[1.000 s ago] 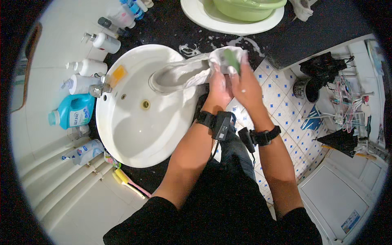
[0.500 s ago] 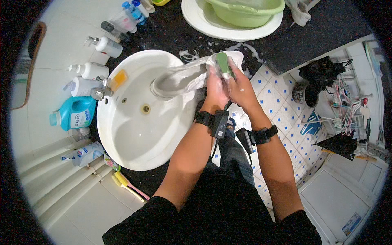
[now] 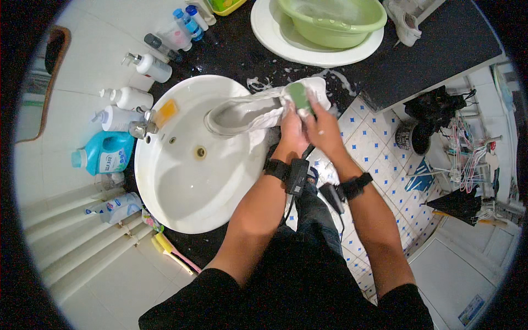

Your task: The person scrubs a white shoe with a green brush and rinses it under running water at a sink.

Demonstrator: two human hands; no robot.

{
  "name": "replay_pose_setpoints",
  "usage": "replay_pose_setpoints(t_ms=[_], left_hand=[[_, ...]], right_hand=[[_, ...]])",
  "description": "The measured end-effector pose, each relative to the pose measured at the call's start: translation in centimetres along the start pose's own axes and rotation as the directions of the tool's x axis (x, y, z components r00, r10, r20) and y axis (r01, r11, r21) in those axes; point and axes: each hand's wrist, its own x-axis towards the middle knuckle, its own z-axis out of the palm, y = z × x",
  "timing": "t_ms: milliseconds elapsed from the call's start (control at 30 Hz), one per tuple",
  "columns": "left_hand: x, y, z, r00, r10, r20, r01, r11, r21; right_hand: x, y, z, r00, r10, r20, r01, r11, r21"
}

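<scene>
White shoe (image 3: 261, 116) lies tilted on its course across the basin's right side, heel over the bowl, soapy toe out past the rim, towards the person's right. Left hand (image 3: 293, 132): foamy fingers clamped on the shoe's near side by the toe. Right hand (image 3: 325, 131): fingers clamped on a green scrubber (image 3: 298, 96), which sits on the toe; slight blur there, exact finger wrap hard to read. Hands close together, black wristband on each wrist. White basin (image 3: 190, 184) below and left, drain visible, orange bar (image 3: 166, 113) on its far-left rim beside the metal tap (image 3: 142, 127). Black desk (image 3: 423, 63) around it, foam streaks (image 3: 342, 80) just beyond the toe. Farther off, green tub (image 3: 335, 37) with suds stands in a second white oval basin (image 3: 269, 48); another white shoe (image 3: 406, 28) to its right. Left side: pump bottle (image 3: 154, 67), teal jug (image 3: 110, 153), more bottles along the wall. Lower left, yellow brush (image 3: 162, 243). Tiled floor (image 3: 366, 143) at right, hangers (image 3: 465, 146) beyond.
</scene>
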Motion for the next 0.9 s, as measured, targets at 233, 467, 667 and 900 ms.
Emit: replay_pose_setpoints(t_ms=[233, 467, 667, 900], left_hand=[[-1.2, 0.5, 0.1, 0.997, -0.049, -0.054, 0.052, 0.997, 0.049], [-0.1, -0.4, -1.9, 0.988, -0.109, 0.107, 0.119, 0.989, -0.092], [-1.4, 0.3, -1.4, 0.998, -0.061, 0.027, 0.061, 0.998, 0.005], [-2.3, -0.4, -1.1, 0.998, -0.068, 0.001, 0.068, 0.996, -0.064]], right_hand=[[0.5, 1.9, 0.2, 0.994, -0.075, -0.074, 0.073, 0.997, -0.021], [0.1, 2.5, -0.1, 0.996, -0.005, -0.092, 0.014, 0.995, 0.097], [-1.6, 1.2, 0.5, 0.999, 0.002, 0.034, -0.002, 1.000, 0.008], [-1.6, 4.7, -0.9, 0.978, 0.057, -0.202, -0.033, 0.992, 0.122]])
